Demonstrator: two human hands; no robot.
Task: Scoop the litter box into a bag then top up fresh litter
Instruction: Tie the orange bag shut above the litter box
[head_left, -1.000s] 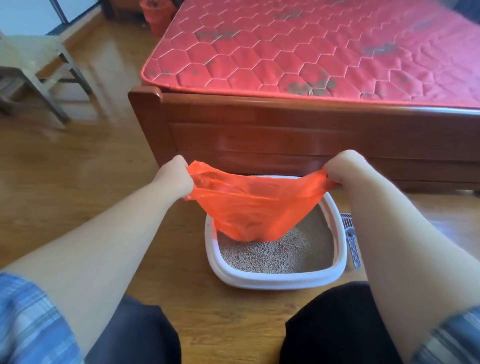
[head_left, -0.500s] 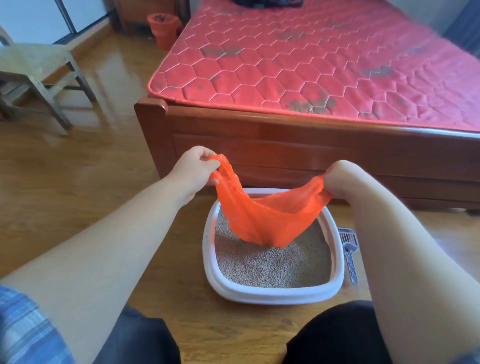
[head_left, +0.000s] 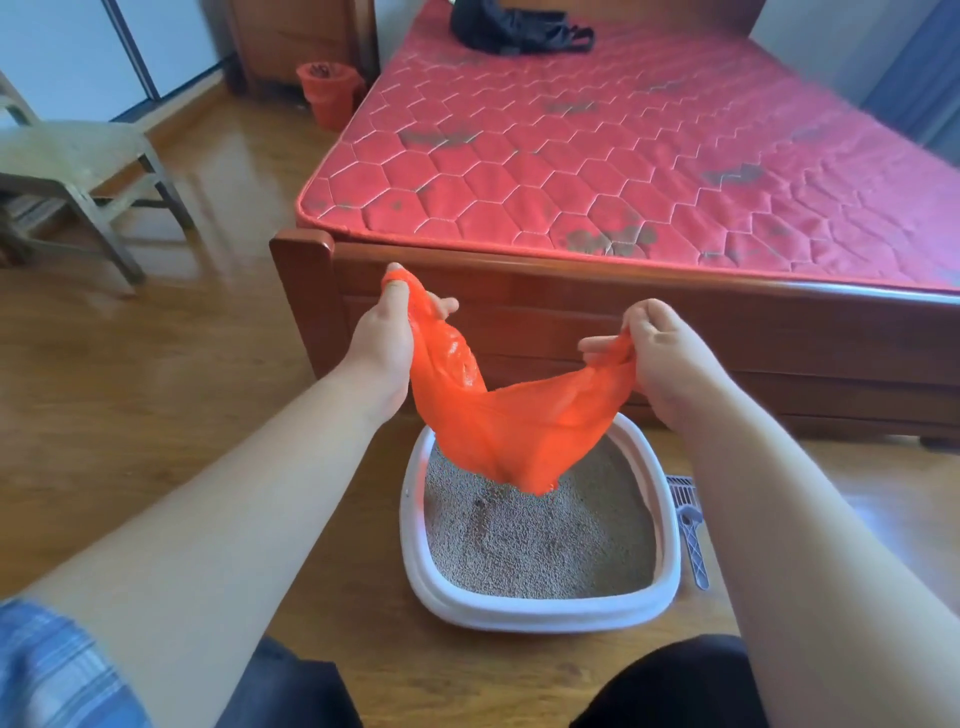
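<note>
Head view: glossy wooden floor (head_left: 156, 389) at the foot of a red-mattressed wooden bed (head_left: 519, 312). A white oval plastic litter box (head_left: 545, 616) holding grey-brown litter (head_left: 545, 545) sits there. Above its far end, the left hand (head_left: 382, 338) and right hand (head_left: 660, 358) each pinch a thin orange plastic bag (head_left: 519, 431), which sags between them. A grey slotted plastic scoop (head_left: 691, 530) lies just right of the box, handle toward the person, nearer the right hand.

head cam | wide-angle | faces forward-down | close above hands (head_left: 519, 353)
</note>
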